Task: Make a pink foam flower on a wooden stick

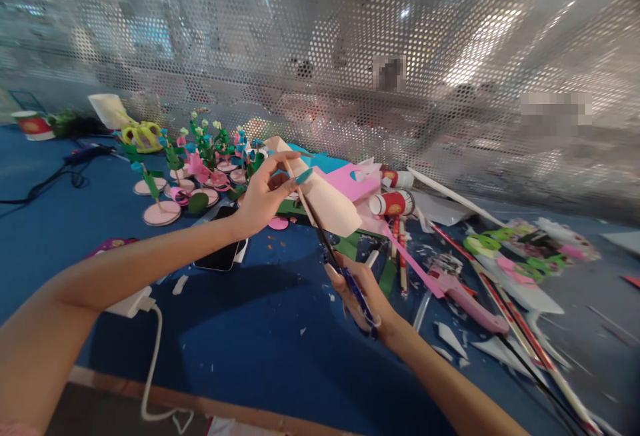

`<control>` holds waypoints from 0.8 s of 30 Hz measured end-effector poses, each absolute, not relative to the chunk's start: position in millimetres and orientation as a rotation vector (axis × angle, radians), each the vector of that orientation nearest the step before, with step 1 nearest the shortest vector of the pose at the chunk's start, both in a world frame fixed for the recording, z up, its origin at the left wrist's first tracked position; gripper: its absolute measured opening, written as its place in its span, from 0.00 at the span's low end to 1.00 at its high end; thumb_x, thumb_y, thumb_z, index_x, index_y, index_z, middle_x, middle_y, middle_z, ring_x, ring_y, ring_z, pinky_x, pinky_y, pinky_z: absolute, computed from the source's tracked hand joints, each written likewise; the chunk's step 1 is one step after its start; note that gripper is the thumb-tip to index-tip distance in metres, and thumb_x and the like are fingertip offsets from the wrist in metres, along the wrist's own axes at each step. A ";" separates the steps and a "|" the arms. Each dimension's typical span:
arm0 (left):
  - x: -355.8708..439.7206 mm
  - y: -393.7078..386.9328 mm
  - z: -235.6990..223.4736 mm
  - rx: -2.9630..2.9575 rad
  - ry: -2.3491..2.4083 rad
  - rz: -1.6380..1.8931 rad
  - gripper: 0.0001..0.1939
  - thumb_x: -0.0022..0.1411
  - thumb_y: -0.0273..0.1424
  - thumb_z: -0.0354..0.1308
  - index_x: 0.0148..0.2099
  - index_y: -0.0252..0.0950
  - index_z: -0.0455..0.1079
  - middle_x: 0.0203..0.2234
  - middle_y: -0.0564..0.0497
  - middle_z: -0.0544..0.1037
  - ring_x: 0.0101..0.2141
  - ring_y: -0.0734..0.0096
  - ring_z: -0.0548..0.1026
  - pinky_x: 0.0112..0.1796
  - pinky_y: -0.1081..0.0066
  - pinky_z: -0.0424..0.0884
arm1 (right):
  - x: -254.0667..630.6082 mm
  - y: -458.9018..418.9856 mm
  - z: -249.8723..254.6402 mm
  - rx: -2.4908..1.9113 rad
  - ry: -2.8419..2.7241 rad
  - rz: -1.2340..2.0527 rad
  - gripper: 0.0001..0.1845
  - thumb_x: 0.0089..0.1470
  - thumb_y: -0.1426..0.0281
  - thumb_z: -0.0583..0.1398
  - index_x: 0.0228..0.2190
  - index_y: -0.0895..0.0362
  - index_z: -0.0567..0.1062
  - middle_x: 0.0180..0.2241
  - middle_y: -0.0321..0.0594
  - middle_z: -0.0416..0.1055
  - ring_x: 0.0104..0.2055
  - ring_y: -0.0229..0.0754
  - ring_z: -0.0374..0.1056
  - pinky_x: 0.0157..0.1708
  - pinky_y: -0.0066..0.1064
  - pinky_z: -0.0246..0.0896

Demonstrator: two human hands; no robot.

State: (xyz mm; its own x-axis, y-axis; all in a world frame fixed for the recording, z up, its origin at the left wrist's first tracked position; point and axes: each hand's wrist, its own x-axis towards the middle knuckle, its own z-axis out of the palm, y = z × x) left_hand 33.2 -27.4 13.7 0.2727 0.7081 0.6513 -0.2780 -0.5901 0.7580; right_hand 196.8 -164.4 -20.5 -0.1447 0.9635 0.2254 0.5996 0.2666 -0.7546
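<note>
- My left hand (263, 199) pinches curled cream paper (330, 204) over the flat blue table (240, 356), in from its near edge.
- My right hand (373, 284) holds blue-handled metal scissors (356, 286).
- Paper looks light, bendy; edge needs soft fingers.

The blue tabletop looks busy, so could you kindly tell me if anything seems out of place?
Two paper cups by the pink sheet lie tipped over rather than upright, and ragged white scraps litter the tabletop on the right.

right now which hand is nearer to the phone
Left: the left hand is raised just beyond the phone, holding cream paper; the right hand, holding scissors, is farther off right.
</note>
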 end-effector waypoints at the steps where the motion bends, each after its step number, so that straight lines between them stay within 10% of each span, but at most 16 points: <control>1: 33.3 -27.5 13.6 1.689 0.393 1.454 0.19 0.55 0.36 0.62 0.47 0.38 0.65 0.38 0.50 0.71 0.35 0.74 0.70 0.33 0.76 0.72 | 196.7 -164.4 -20.4 -1.419 -1.839 0.659 0.27 0.53 0.43 0.46 0.20 0.54 0.55 0.18 0.28 0.47 0.20 0.31 0.44 0.19 0.27 0.43; 24: 38.0 -39.1 8.0 1.638 0.361 1.416 0.15 0.55 0.31 0.61 0.46 0.38 0.66 0.30 0.54 0.69 0.31 0.77 0.69 0.32 0.78 0.72 | 195.5 -166.8 -20.7 -1.388 -1.829 0.638 0.23 0.56 0.51 0.48 0.20 0.54 0.55 0.19 0.30 0.52 0.21 0.32 0.49 0.21 0.26 0.48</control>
